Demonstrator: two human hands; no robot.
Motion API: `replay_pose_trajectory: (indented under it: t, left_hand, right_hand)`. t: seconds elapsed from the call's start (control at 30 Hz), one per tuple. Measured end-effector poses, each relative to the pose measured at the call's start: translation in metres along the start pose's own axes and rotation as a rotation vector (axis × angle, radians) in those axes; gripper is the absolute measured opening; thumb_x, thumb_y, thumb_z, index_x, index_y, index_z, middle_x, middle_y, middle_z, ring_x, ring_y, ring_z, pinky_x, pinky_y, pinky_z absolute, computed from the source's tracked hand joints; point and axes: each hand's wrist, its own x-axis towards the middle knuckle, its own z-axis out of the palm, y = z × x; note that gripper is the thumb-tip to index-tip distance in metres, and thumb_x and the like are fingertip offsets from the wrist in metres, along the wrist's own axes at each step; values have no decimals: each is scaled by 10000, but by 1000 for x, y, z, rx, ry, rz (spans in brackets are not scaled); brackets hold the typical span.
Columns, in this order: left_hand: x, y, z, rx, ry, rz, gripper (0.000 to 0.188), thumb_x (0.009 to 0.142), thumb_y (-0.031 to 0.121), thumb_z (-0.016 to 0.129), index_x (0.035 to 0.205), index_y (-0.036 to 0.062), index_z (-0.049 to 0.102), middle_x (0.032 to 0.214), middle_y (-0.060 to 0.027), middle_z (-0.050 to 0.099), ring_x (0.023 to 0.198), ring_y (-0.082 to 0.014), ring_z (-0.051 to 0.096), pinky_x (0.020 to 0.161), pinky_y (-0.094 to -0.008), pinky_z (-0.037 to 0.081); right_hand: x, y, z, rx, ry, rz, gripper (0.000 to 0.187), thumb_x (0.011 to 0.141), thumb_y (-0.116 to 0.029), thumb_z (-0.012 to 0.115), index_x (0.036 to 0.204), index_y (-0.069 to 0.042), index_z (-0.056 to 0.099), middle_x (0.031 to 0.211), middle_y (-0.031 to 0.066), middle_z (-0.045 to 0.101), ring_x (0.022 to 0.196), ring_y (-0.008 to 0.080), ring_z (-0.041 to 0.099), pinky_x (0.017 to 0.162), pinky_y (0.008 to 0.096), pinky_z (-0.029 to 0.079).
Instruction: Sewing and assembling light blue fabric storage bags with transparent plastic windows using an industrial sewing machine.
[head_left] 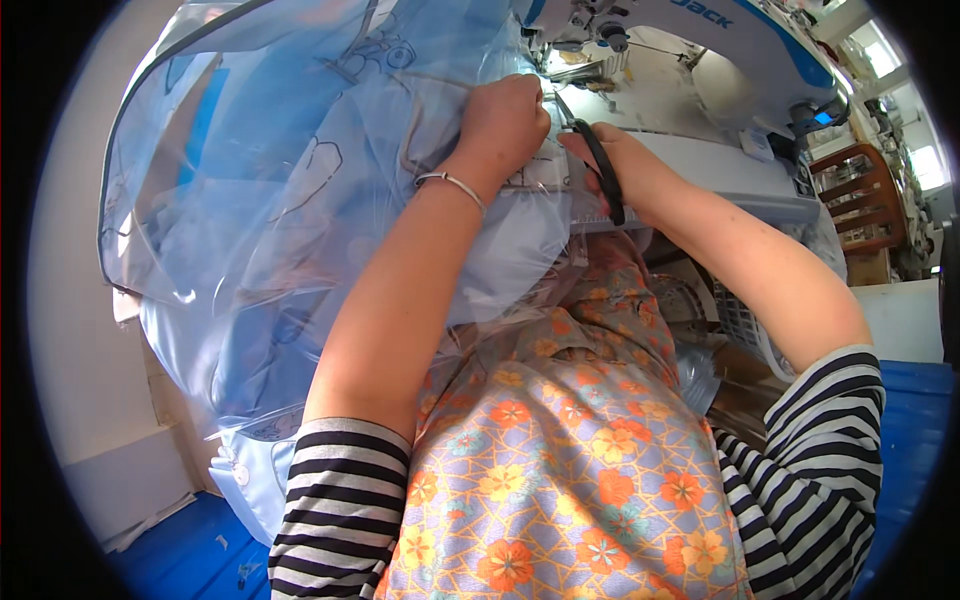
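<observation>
My right hand (638, 172) is closed around a pair of scissors (602, 168) with black handles. The blades point away from me toward the sewing machine's needle area, close to my left fingers. With its fingers pinched together, my left hand (503, 125) grips the edge of a large clear plastic sheet (270, 225) with line drawings printed on it. The sheet has a dark border at its far left and spreads in folds over the left side. What lies between the scissor blades is too small to make out.
A white and blue sewing machine (745, 75) stands beyond my hands on a pale table. Light blue fabric (245, 480) hangs at the lower left. To the right are a white plastic basket (745, 330), a wooden chair (862, 200) and a blue surface (915, 420).
</observation>
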Motion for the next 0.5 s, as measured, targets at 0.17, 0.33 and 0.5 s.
replay_pose_trajectory:
  t: [0.17, 0.33, 0.5]
  left_hand:
    - [-1, -3, 1, 31, -43, 31, 90, 731, 100, 593, 793, 50, 633, 806, -145, 655, 761, -355, 636, 700, -463, 509]
    - [-2, -5, 7, 128, -152, -33, 92, 769, 99, 582, 829, 50, 632, 878, -168, 644, 838, -369, 629, 741, -476, 496]
    - [-5, -12, -4, 32, -178, 75, 110, 828, 25, 577, 936, 20, 599, 927, -154, 634, 840, -306, 628, 755, -364, 497]
  right_hand:
    - [-5, 14, -15, 37, 58, -52, 410, 907, -443, 627, 1070, -71, 570, 629, -3, 467, 492, 110, 451, 451, 274, 394]
    - [-8, 84, -106, -832, 630, -455, 483, 837, -370, 670, 1186, -41, 608, 799, 122, 671, 749, 307, 650, 688, 425, 496]
    - [22, 125, -138, -742, 839, -719, 289, 809, -137, 644, 1069, -12, 663, 1172, 210, 605, 1054, 394, 584, 906, 438, 476]
